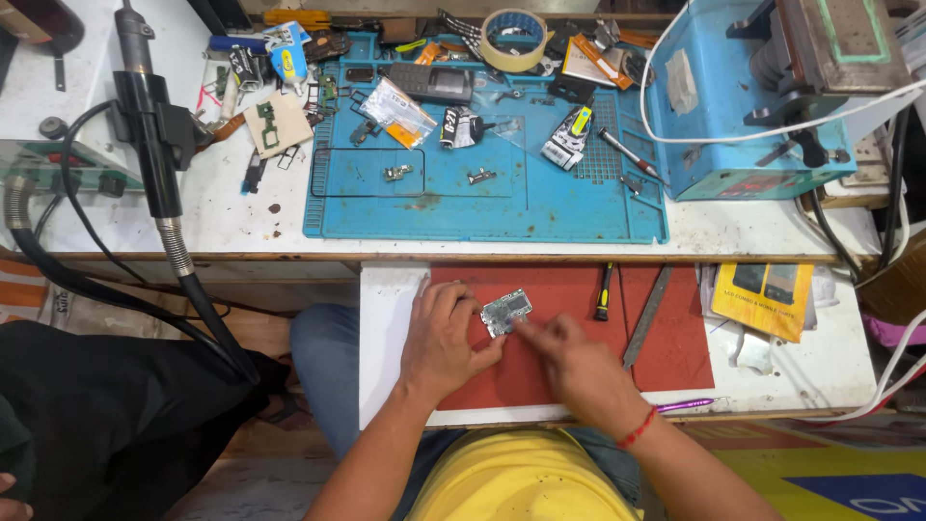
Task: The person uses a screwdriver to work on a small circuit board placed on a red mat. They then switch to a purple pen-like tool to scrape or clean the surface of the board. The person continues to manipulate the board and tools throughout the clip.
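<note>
A small circuit board [507,312] lies on a red mat [666,338] on a pulled-out white shelf. My left hand [444,333] rests on the mat and holds the board's left edge with its fingertips. From the lower right, my right hand [569,359] touches the board's lower right corner with its index finger. A red thread is tied around my right wrist.
A screwdriver [604,291] and a metal file [646,315] lie on the red mat to the right. Beyond them sits a yellow packet [765,297]. The blue work mat [482,193] above carries small parts, a tape roll [514,39] and tools. A hot-air handle [149,125] hangs at left.
</note>
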Action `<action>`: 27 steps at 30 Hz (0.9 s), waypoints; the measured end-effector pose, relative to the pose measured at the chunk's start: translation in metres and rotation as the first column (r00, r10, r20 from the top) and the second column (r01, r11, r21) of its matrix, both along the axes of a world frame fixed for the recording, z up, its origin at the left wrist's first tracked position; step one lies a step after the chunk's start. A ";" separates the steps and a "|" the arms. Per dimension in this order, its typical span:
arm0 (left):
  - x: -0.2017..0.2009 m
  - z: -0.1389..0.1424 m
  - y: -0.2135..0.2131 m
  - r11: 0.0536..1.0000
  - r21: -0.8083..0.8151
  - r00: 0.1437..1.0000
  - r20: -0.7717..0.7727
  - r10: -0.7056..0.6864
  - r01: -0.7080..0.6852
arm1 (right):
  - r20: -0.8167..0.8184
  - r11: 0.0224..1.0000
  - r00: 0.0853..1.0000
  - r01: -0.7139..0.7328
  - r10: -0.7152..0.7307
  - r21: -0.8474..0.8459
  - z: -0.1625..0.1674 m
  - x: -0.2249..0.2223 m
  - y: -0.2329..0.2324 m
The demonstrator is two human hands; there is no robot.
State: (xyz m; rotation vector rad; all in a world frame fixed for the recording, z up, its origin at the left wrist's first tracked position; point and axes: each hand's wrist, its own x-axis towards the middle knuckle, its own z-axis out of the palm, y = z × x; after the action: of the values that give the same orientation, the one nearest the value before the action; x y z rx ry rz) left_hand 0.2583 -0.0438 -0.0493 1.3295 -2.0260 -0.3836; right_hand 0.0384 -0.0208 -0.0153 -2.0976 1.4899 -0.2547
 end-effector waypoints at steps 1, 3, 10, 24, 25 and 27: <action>0.000 -0.001 0.000 1.000 0.009 1.000 -0.007 -0.001 0.002 | -0.008 0.997 0.998 0.061 -0.062 -0.037 -0.001 0.000 -0.001; 0.000 -0.004 0.001 0.999 0.054 0.999 -0.033 -0.004 0.005 | -0.011 0.997 0.998 0.061 -0.061 -0.041 -0.003 -0.001 0.001; 0.003 -0.008 0.003 1.000 0.013 1.000 -0.021 -0.001 0.002 | 0.001 0.996 0.999 0.049 -0.049 -0.076 -0.010 -0.001 0.004; 0.003 -0.005 0.004 1.000 0.003 1.000 -0.023 -0.007 0.007 | 0.010 0.997 0.998 0.069 -0.068 -0.038 -0.007 0.001 0.008; 0.003 -0.005 0.003 1.000 -0.007 1.000 -0.023 -0.001 0.001 | -0.001 0.999 0.999 0.044 -0.044 -0.001 -0.006 0.001 0.008; 0.004 -0.005 0.003 1.000 -0.008 1.000 -0.015 0.005 -0.005 | 0.000 1.000 1.000 0.015 -0.015 0.021 -0.004 0.001 0.006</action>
State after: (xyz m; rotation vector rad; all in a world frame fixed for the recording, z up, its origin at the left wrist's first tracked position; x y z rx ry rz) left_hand 0.2618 -0.0409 -0.0547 1.3222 -2.0096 -0.3818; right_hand 0.0396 -0.0144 -0.0192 -2.0705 1.5016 -0.2437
